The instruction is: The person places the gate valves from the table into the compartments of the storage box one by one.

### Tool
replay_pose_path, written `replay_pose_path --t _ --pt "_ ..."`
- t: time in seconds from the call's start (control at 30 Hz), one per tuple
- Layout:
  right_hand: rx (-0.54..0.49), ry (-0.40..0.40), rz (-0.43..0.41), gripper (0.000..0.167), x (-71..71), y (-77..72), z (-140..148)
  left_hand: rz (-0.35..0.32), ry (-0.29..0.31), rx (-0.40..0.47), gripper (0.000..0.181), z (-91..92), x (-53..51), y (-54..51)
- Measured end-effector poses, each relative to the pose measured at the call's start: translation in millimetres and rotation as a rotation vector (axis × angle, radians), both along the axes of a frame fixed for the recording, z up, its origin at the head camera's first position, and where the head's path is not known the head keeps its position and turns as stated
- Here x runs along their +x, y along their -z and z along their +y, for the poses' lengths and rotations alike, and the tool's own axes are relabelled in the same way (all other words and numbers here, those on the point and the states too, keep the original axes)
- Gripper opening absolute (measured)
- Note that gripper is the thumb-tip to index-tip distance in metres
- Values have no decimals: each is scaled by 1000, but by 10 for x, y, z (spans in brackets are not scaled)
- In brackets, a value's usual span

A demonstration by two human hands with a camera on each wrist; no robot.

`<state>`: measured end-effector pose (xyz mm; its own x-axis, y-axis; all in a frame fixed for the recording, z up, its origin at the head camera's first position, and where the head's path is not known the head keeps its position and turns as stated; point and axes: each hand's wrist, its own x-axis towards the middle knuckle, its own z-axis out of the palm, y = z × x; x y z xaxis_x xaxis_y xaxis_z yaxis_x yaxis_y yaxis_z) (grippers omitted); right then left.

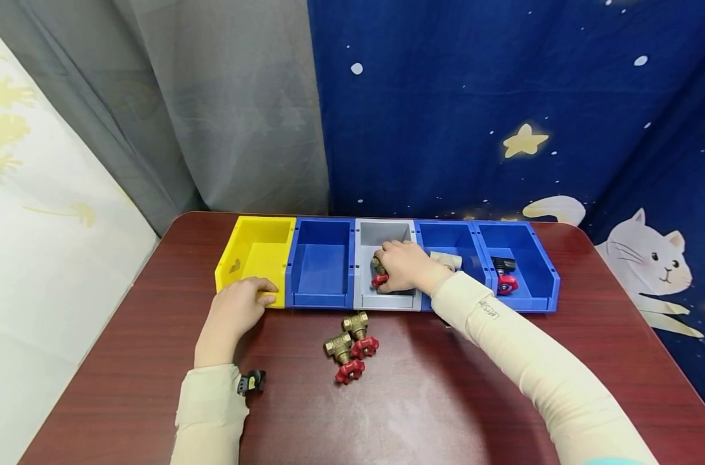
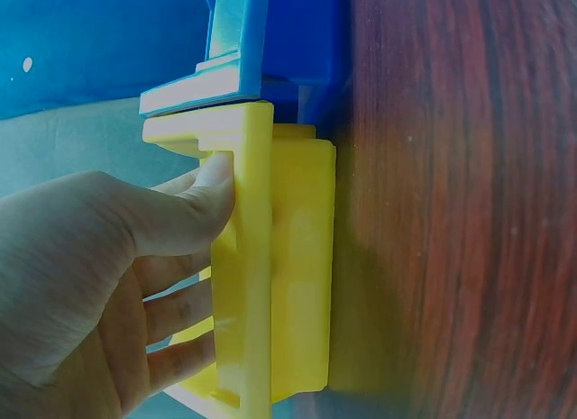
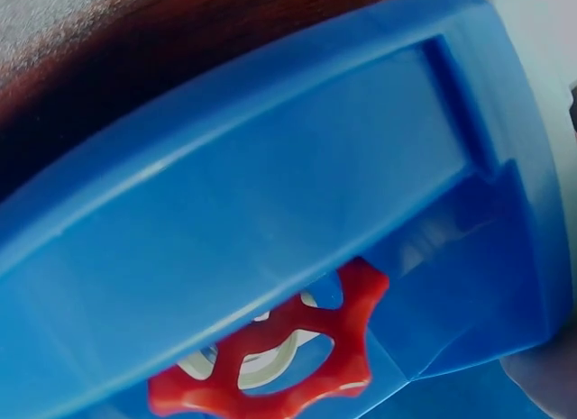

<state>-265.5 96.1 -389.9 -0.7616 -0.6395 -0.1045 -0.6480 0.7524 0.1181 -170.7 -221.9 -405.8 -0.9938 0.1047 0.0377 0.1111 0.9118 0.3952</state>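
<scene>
My left hand (image 1: 238,313) holds the front lip of a yellow bin (image 1: 266,261). The left wrist view shows the thumb on the outside of the lip (image 2: 252,284) and the fingers behind it. Reaching into the grey bin (image 1: 385,301), my right hand (image 1: 407,266) grips a brass valve with a red handwheel (image 1: 379,279); the fingers cover part of it. Two more brass valves (image 1: 339,347) with red handwheels lie on the table in front of the bins. A red handwheel (image 3: 347,338) shows inside a blue bin (image 3: 225,212) in the right wrist view.
The bins stand side by side near the table's (image 1: 305,413) back edge. A blue bin (image 1: 320,298) sits between yellow and grey. Right of grey, one blue bin holds a white fitting (image 1: 447,259); the rightmost holds a black valve with a red handle (image 1: 506,284). Curtains hang behind.
</scene>
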Motion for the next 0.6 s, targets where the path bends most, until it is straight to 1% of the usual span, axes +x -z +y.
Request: replay_pose_path --t 0.2,0.33,0.6 --pt "3 15 -13 64 -13 18 -10 5 -4 -3 18 -5 2 10" --pt "16 24 -29 64 -15 8 -15 4 -2 -2 18 -3 3 0" --pt "17 22 -39 62 -13 2 -10 3 2 -3 17 2 8 -15"
